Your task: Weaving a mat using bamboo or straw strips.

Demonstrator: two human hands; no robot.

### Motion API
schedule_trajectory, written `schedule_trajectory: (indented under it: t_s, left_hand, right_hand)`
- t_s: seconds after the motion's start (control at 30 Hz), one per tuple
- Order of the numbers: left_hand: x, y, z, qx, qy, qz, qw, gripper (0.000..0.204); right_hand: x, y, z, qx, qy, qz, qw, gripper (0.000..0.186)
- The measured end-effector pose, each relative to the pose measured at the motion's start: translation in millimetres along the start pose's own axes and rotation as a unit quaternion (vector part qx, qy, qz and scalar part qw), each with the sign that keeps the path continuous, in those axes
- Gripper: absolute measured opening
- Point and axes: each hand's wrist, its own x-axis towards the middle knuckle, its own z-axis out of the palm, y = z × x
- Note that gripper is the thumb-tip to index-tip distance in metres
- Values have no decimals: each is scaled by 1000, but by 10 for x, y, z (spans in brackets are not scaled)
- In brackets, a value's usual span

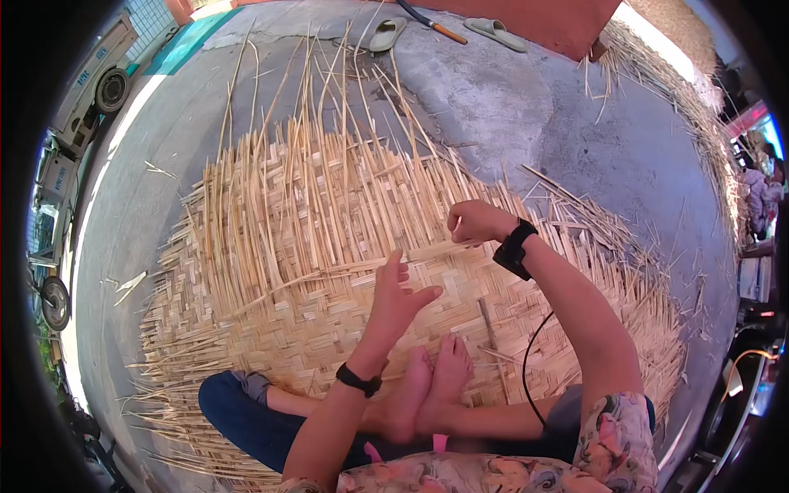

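A large woven mat [345, 304] of flat, pale reed strips lies under me. Its far side has long unwoven strips [279, 185] standing away from the weave. One long loose reed strip [316, 275] runs crosswise over the mat, from the left towards my right hand. My right hand [481, 220], curled closed, grips this strip near its right end. My left hand [398, 297] hovers over the middle of the strip, thumb and fingers apart, holding nothing. A thin dark stick [487, 323] rests on the weave right of my bare feet [427, 382].
Two slippers [496, 34] and a dark tube with an orange-brown end [448, 33] lie on the concrete floor beyond the mat. More loose straw [674, 90] is heaped at the far right. A wheeled vehicle [94, 90] stands at the left. A black cable [530, 361] hangs near my right arm.
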Motion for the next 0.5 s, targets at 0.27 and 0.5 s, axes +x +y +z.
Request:
schedule_trajectory:
  t_s: [0.27, 0.5]
  left_hand:
    - [814, 22, -195, -21, 86, 76, 993, 39]
    - [732, 227, -270, -90, 28, 76, 993, 44]
  right_hand:
    - [398, 173, 194, 298, 25, -41, 953, 28]
    - [969, 288, 535, 66, 233, -30, 970, 38]
